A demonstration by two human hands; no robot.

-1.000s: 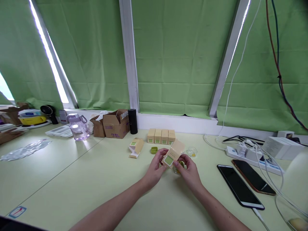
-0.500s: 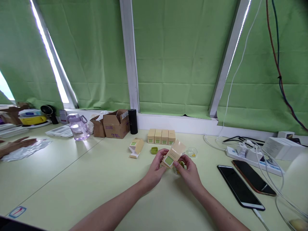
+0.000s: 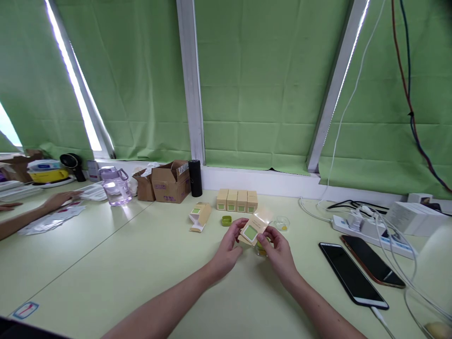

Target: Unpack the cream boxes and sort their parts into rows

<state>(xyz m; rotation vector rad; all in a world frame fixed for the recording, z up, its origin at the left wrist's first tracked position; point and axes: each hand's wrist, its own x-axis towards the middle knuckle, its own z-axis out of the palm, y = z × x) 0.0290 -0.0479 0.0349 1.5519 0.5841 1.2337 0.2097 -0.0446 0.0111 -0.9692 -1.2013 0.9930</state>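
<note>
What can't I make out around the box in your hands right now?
- Head view: small jar mostly hidden behind the right hand and the tan box; contents unclear.
- Print on the box's green label: too small.
- Left hand covers the box's lower end.
- Co-worker's arm: cut off at the left edge.
</note>
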